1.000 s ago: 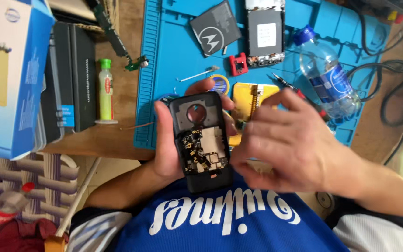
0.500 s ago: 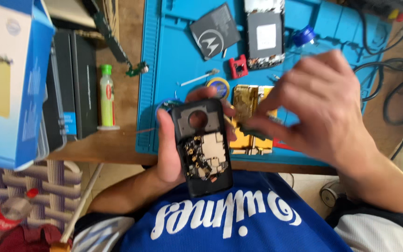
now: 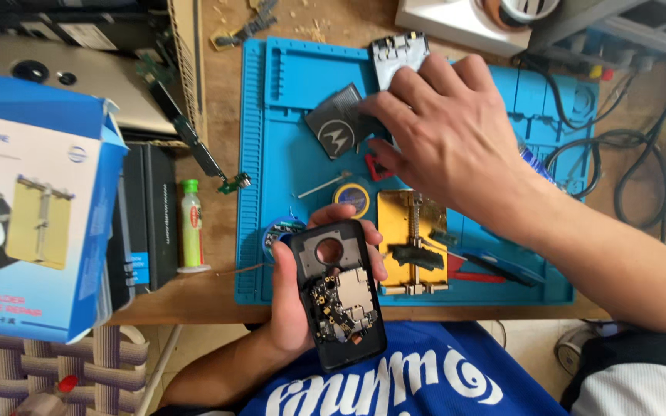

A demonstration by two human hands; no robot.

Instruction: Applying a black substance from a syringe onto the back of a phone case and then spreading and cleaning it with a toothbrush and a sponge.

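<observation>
- Left hand [image 3: 290,296] — wrapped around an opened phone [image 3: 338,293], thumb on the left edge and fingertips curling over the right edge; the phone is held upright over the near edge of the table, above the person's blue shirt [image 3: 395,381].
- Opened phone — black frame with its back removed, a round opening near the top, a metal shield below it and exposed circuitry with gold-coloured parts in the lower half.
- Right hand [image 3: 452,139] — stretched out over the blue repair mat [image 3: 287,154], palm down, fingers loosely spread and resting on parts at the far side; it clasps nothing that can be seen.
- Under the right fingertips: a dark battery [image 3: 337,127] lying tilted, and a phone part with a pale face [image 3: 396,58] just beyond it.
- Yellow board holder [image 3: 410,243] — on the mat just right of the phone, a black clamp across it.
- Small round tin [image 3: 352,199] — on the mat between the battery and the phone.
- Green-capped bottle [image 3: 190,227] — upright on the wooden table, left of the mat.
- Blue cardboard box [image 3: 40,223] — at the far left, well apart from both hands.
</observation>
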